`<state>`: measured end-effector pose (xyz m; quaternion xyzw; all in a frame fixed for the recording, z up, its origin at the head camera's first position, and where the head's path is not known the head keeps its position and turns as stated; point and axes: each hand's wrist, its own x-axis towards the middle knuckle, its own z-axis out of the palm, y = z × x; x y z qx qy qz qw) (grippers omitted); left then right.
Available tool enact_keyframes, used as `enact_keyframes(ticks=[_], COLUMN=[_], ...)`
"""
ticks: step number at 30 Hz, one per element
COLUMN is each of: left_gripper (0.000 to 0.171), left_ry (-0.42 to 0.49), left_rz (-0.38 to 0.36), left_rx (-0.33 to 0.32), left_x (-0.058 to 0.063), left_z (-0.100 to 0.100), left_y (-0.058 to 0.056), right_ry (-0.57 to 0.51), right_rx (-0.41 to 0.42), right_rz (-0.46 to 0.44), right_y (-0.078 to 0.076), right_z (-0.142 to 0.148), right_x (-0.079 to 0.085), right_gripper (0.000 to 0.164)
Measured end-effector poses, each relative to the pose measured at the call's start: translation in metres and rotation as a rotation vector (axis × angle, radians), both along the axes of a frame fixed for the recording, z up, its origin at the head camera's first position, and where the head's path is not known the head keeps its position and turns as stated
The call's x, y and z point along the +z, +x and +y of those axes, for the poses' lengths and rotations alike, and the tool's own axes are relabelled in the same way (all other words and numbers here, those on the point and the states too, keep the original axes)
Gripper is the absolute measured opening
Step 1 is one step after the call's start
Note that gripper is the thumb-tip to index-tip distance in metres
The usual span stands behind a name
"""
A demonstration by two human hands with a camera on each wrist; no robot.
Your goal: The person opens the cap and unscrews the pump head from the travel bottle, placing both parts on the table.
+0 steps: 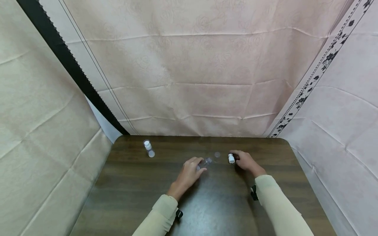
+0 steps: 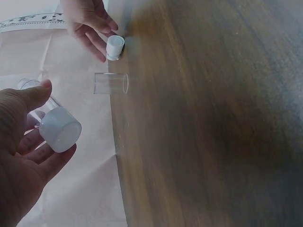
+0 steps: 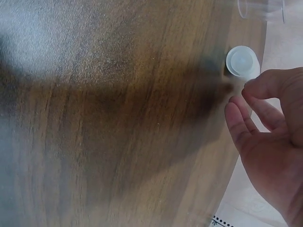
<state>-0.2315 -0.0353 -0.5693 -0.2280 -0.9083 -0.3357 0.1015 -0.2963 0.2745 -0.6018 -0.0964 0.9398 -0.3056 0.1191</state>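
Observation:
My left hand (image 1: 186,173) holds a clear cylindrical container (image 1: 208,160) between thumb and fingers. In the left wrist view, its frosted white end (image 2: 60,129) faces the camera and the container is tilted, clear of the table. My right hand (image 1: 245,161) is beside a small white cap-like piece (image 1: 231,158), its fingers loosely bent with nothing between them. In the right wrist view, that stepped round piece (image 3: 242,61) sits just past the thumb tip; whether they touch I cannot tell. A clear open cylinder (image 2: 111,83) lies on its side between the hands.
At the back left of the brown wooden table (image 1: 141,183) is a small clear bottle with white parts (image 1: 148,148). Pale cloth (image 1: 189,72) hangs behind the table's far edge and along both sides.

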Motion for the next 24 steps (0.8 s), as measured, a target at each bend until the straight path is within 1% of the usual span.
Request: enact_keyframes(ticks=[5,9,11,16,19,24], left_gripper=[0.033,0.032,0.032,0.032,0.033,0.032], left_ry=[0.023,0.056,0.068,0.096,0.117,0.202], left_rz=[0.011,0.012,0.006,-0.024,-0.036,-0.117], left_rx=[0.019,0.033,0.04,0.07,0.097,0.157], left_x=[-0.002,-0.005,-0.006,-0.008,-0.01,-0.016], left_z=[-0.001,-0.002,-0.002,-0.003,-0.002,0.0], left_y=[-0.005,-0.014,-0.018,-0.029,-0.036,-0.047], right_ry=[-0.01,-0.034,-0.04,-0.034,-0.036,-0.038], right_rx=[-0.002,-0.007,-0.005,0.005,0.009,0.021], right_rz=[0.028,0.057,0.09,0.191,0.234,0.293], right_y=[0.003,0.006,0.008,0.016,0.023,0.038], right_z=[0.002,0.004,0.005,0.006,0.004,0.0], right_x=[0.003,0.004,0.005,0.007,0.01,0.013], right_gripper=[0.053,0.05,0.048,0.047,0.047,0.047])
